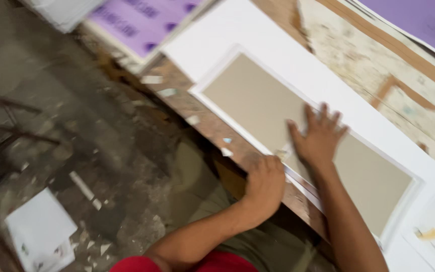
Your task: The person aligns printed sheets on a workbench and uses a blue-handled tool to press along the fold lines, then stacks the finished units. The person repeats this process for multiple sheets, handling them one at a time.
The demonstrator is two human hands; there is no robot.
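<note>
Grey-brown flat cardboard panel [298, 136] on white sheet [278, 55], pressed by right hand [318, 138], fingers spread wide; left hand [264, 184] curled on worn wooden table edge [217, 133]. Could slip askew if pressed unevenly.

We are pressing our right hand [318, 135] flat, fingers spread, on a grey board [263, 108] lying on a white sheet [258, 38], while our left hand [264, 184] is curling over the worn table edge [212, 128] beside it.
</note>
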